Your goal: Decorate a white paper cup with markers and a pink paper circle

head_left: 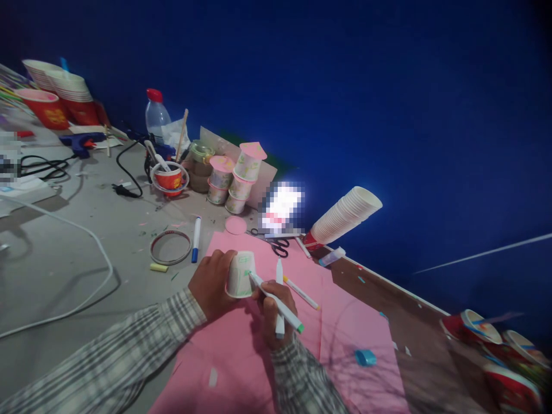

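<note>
My left hand (pixel 213 282) is wrapped round a small white paper cup (pixel 241 276) with green marks drawn on its side, tilted above the pink paper (pixel 250 356). My right hand (pixel 276 307) grips a white marker with a green end (pixel 282 307), its tip touching the cup's side. A second white pen (pixel 279 270) also lies in the right hand, pointing away from me. Beside that hand, a marker with yellow ends (pixel 302 292) rests on the paper.
Black-handled scissors (pixel 280 247), a pink disc (pixel 236 225) and a tape ring (pixel 170 247) lie beyond my hands. Decorated cup towers (pixel 245 178) and a tall cup stack (pixel 345 218) stand farther back. A blue-capped marker (pixel 196 240) lies left; a white cable (pixel 101 253) curves across the table.
</note>
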The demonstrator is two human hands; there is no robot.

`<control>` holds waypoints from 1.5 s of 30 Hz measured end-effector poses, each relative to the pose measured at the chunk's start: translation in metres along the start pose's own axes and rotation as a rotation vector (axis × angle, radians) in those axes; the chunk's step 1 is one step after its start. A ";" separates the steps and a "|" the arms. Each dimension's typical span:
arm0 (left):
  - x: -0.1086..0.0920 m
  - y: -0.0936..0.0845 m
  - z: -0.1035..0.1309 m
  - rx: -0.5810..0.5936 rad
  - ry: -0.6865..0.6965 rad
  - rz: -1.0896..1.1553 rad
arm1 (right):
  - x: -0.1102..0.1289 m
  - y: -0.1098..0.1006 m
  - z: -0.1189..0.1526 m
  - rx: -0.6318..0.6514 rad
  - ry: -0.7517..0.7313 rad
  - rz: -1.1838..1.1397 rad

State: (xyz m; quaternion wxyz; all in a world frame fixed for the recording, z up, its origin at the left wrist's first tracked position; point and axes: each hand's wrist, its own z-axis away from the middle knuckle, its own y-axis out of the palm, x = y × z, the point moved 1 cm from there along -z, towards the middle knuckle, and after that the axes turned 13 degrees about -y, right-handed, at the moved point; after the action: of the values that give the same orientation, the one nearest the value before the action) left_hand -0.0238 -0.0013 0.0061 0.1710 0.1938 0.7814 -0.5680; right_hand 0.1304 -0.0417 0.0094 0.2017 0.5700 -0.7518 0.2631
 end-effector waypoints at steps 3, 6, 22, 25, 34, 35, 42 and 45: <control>0.000 0.000 0.000 -0.005 0.007 -0.001 | -0.003 0.000 0.004 -0.041 0.034 -0.040; 0.000 0.000 0.000 -0.020 0.007 0.008 | -0.003 0.000 0.004 -0.038 0.056 -0.072; 0.000 -0.004 -0.003 0.042 -0.060 0.046 | 0.011 0.000 -0.008 -0.030 -0.077 0.045; 0.000 -0.003 -0.002 0.034 -0.053 0.046 | 0.012 0.000 -0.009 -0.008 -0.106 0.060; -0.001 -0.004 -0.001 0.018 -0.057 0.042 | 0.005 -0.001 0.000 0.120 -0.109 0.020; -0.002 -0.005 -0.001 0.012 -0.053 0.039 | 0.004 -0.001 0.001 0.137 -0.118 0.022; -0.002 -0.003 -0.002 -0.017 -0.040 0.035 | 0.001 -0.002 0.002 0.167 -0.158 0.084; -0.003 -0.004 -0.002 -0.003 -0.039 0.037 | 0.003 -0.001 0.000 0.165 -0.186 0.109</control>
State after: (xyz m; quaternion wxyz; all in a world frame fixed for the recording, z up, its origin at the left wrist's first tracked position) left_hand -0.0236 -0.0007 0.0109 0.1969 0.1970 0.7749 -0.5674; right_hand 0.1310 -0.0442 0.0109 0.0692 0.5649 -0.7729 0.2805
